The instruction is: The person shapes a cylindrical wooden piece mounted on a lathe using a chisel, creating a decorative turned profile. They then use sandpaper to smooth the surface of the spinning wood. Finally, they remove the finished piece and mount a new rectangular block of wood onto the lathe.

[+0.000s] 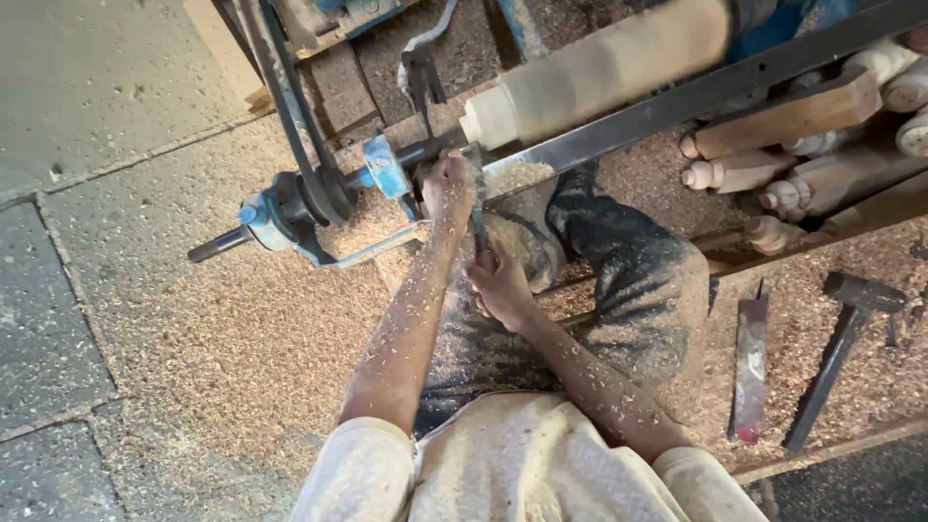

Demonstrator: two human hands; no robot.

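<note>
Two hands were on one turning chisel (478, 224): right hand (503, 286) closed around the handle end nearer the body, left hand (449, 187) closed over the blade up at the metal tool rest bar (677, 101), fingers curled tight. Both forearms and the lap were covered in shavings. The chisel tip met the pale wooden workpiece (594, 72), which sat just past the rest, blurred as if spinning, at its left end near the blue lathe head (387, 166). To cut well here, judged from the grip: keep the blade pinned on the rest, feed lightly, steer from the rear hand, keep knuckles off the spinning wood. Count near to far: one flat reddish blade (750, 362) and one hammer (839, 353) lay on the sawdust to the right; roughly six turned wooden pieces (744, 172) were stacked beyond the bar, exact number unclear; one belt (290, 106) ran up from the pulley.
</note>
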